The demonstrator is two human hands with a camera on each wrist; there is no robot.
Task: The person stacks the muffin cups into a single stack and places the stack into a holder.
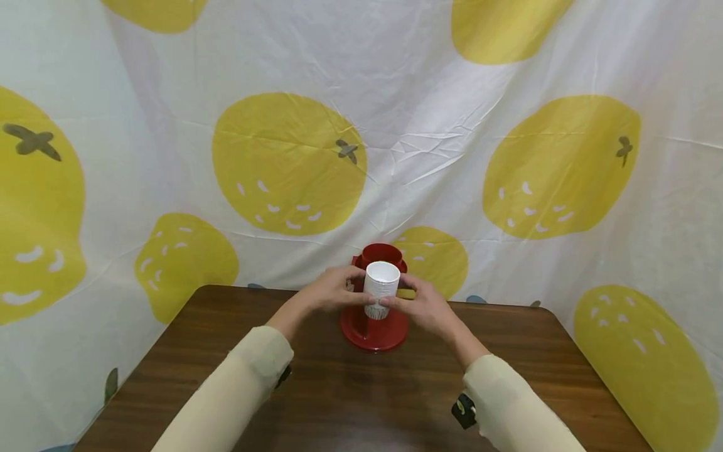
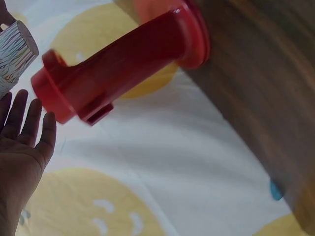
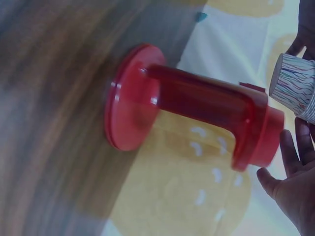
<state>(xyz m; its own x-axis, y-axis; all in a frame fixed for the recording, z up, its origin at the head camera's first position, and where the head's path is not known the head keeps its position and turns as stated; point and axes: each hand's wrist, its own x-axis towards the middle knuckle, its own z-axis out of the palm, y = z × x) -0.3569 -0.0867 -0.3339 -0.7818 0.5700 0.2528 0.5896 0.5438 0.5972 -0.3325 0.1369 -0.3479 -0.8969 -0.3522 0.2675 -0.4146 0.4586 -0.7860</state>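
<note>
A stack of white paper cups [image 1: 382, 282] with thin coloured lines is held upright, mouth up, between my two hands. My left hand [image 1: 333, 290] grips its left side, thumb in front and fingers behind. On the right side my right hand [image 1: 426, 307] grips it in the same way. Just behind the cups stands a red cup holder [image 1: 375, 339] with a round base and an open ring at its top. Both wrist views show the cups [image 2: 15, 54] beyond the ring end of the holder [image 3: 206, 98], apart from it.
The holder stands on a dark brown wooden table [image 1: 350, 389], near its back edge. Behind the table hangs a white cloth [image 1: 407, 75] printed with big yellow lemons. A small black device [image 1: 464, 411] is at the right wrist.
</note>
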